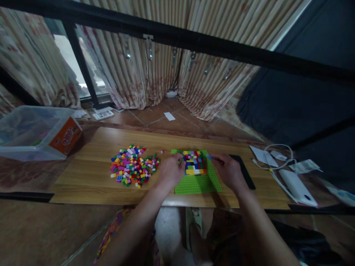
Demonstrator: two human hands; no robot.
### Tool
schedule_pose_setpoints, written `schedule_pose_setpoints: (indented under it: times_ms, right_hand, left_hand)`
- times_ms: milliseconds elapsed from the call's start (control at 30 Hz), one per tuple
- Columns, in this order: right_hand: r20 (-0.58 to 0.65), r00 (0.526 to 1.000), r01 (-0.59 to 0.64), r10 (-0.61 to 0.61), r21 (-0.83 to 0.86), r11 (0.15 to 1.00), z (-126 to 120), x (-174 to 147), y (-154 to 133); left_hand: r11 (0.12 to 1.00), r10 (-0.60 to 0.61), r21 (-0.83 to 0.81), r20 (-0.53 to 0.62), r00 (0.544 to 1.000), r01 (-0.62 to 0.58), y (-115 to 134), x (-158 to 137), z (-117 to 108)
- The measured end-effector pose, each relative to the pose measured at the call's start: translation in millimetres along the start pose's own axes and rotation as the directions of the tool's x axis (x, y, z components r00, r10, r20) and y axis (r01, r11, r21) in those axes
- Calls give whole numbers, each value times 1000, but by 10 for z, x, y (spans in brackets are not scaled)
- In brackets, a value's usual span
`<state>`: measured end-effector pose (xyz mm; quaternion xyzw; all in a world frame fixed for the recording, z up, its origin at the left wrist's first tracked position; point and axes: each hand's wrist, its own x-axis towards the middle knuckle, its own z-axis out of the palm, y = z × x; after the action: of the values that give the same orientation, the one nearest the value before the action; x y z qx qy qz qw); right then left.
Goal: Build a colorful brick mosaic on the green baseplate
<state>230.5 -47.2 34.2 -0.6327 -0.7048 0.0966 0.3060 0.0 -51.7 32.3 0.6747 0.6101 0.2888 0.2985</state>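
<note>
A green studded baseplate lies on the wooden board, carrying a low block of multicoloured toy bricks near its far side. My left hand is at the left edge of the brick block, fingers curled together; what they hold, if anything, is hidden. My right hand is over the right edge of the baseplate. Its fingers pinch a small blue brick, seen only blurrily. Left of my left hand is a spread pile of loose small bricks in many colours, with one pink brick apart from it.
A black phone-like slab lies beside my right hand. Farther right are a white power strip, a cable and papers. At the left stands a clear plastic bin. A dark metal bar crosses in front of curtains.
</note>
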Motion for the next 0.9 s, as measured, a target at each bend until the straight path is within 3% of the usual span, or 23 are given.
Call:
schedule_pose_setpoints:
  times_ms: [233, 433, 700, 900]
  right_hand:
    - [31, 999, 27, -34, 205, 978, 141, 86, 66]
    - [83, 995, 34, -59, 279, 960, 235, 66, 94]
    - [67, 992, 87, -106, 241, 967, 210, 110, 102]
    - [81, 972, 191, -218, 256, 948, 371, 94, 6]
  left_hand:
    - [992, -67, 101, -37, 997, 70, 45, 125, 75]
    - [987, -72, 141, -61, 996, 80, 16, 180, 111]
    - [985, -87, 149, -4, 996, 87, 65, 248, 229]
    - [981, -98, 167, 4, 995, 96, 77, 244, 230]
